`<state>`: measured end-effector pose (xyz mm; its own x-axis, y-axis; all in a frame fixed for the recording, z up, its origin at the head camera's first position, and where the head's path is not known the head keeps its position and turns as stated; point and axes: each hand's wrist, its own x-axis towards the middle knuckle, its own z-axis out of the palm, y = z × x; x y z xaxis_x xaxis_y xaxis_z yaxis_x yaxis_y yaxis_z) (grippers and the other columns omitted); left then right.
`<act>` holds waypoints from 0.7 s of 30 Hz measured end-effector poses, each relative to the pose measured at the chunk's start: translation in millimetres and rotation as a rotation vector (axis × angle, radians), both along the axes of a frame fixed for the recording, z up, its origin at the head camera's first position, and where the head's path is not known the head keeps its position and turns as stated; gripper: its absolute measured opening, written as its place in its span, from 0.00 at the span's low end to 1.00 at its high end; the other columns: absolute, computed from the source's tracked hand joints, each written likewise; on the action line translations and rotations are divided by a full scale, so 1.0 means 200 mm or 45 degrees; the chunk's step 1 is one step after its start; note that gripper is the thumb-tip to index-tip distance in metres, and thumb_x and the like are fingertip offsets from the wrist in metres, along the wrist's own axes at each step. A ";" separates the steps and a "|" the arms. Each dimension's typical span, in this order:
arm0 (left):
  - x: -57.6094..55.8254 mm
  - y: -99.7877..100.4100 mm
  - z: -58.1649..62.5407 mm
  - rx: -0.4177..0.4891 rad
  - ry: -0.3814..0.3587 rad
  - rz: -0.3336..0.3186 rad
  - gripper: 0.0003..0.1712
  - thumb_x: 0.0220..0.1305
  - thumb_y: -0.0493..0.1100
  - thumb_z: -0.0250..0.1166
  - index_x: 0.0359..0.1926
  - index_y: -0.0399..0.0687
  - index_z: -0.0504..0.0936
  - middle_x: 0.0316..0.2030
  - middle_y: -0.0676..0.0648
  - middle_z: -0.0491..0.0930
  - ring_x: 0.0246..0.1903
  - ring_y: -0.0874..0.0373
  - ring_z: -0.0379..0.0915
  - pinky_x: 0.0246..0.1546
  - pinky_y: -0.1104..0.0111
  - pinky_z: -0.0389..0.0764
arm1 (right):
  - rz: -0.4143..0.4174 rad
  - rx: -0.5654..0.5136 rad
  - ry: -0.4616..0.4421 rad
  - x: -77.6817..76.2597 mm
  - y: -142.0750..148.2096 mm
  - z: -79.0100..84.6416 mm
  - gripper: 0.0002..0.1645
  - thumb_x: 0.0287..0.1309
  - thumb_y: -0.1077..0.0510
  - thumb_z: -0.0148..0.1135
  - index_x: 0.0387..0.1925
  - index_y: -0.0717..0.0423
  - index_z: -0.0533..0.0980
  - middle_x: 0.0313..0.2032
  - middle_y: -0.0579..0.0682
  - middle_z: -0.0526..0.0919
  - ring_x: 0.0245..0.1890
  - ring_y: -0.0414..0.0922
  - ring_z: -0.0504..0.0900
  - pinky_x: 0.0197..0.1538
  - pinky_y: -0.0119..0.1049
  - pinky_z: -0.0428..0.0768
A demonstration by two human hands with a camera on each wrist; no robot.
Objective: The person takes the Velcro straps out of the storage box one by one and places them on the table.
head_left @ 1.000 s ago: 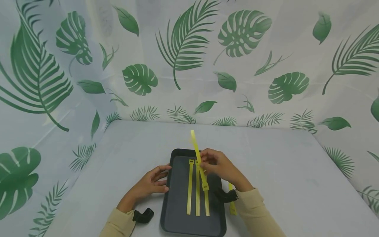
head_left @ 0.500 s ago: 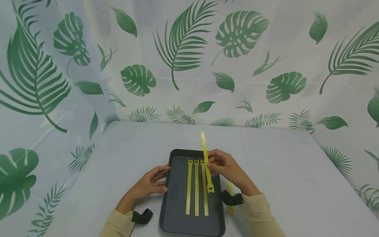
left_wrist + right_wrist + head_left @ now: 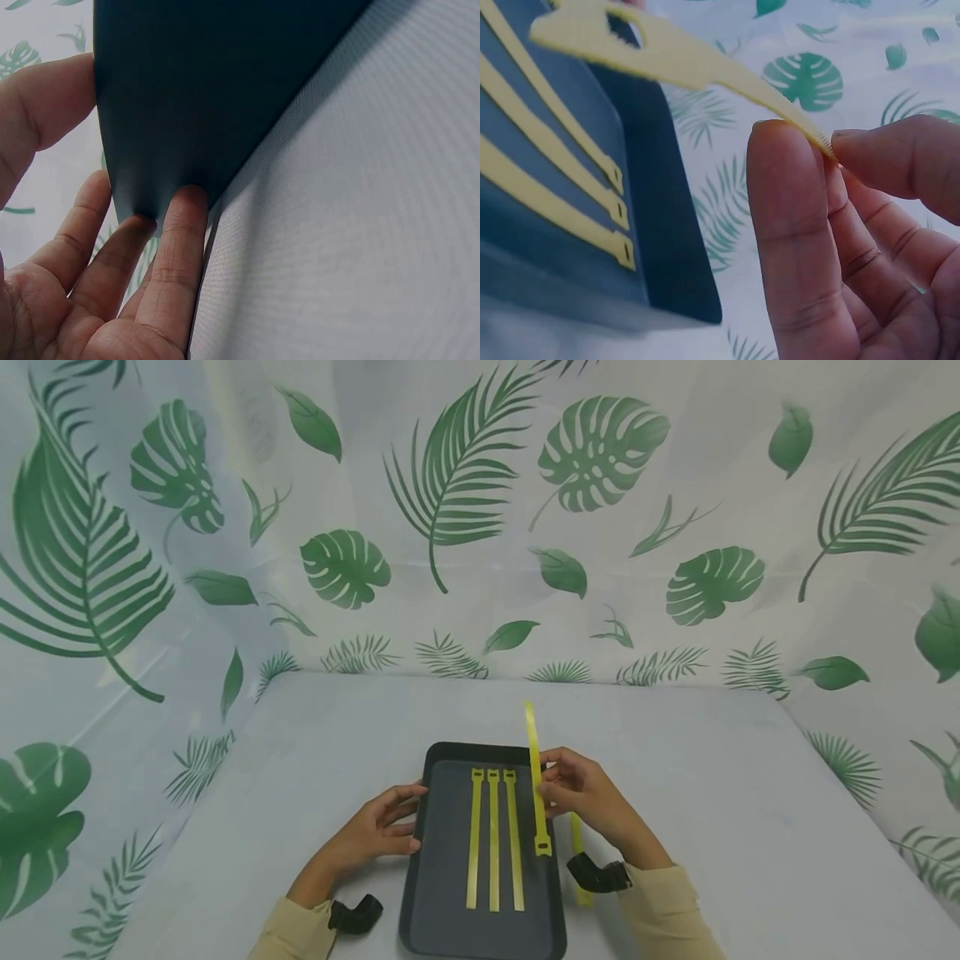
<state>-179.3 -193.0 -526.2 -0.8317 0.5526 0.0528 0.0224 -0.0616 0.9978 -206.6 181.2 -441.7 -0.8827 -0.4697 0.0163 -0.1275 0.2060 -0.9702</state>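
My right hand (image 3: pixel 588 797) pinches a yellow cable tie (image 3: pixel 535 764) between thumb and fingers, upright above the right edge of the dark tray (image 3: pixel 438 877). Its slotted head points down toward me. In the right wrist view the thumb and index fingertip meet on the held cable tie (image 3: pixel 671 60). Three more yellow cable ties (image 3: pixel 493 852) lie side by side in the tray, slotted heads at the far end. With fingers fairly straight, my left hand (image 3: pixel 367 835) touches the tray's left side; the left wrist view shows its fingertips against the outer wall (image 3: pixel 187 97).
Another yellow strip (image 3: pixel 584 897) lies on the white table (image 3: pixel 750 827) right of the tray, partly hidden by the black wrist device (image 3: pixel 597 873). A leaf-printed curtain (image 3: pixel 465 552) stands behind and at both sides.
My right hand has carried the held cable tie rightward, from over the tray's lying ties to its right edge, turning it more upright. My left hand stays at the tray's side.
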 end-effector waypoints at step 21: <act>0.01 0.00 0.00 0.003 0.027 -0.002 0.46 0.70 0.37 0.74 0.78 0.22 0.59 0.82 0.22 0.45 0.77 0.21 0.52 0.68 0.70 0.77 | -0.092 -0.002 -0.077 0.07 0.17 -0.07 0.28 0.75 0.67 0.63 0.67 0.78 0.65 0.41 0.51 0.82 0.39 0.41 0.85 0.42 0.39 0.92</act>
<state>-178.2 -192.8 -527.1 -0.8296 0.5538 0.0714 0.0432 -0.0637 0.9970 -192.5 214.8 -456.2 -0.9137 -0.4046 -0.0377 -0.0531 0.2108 -0.9761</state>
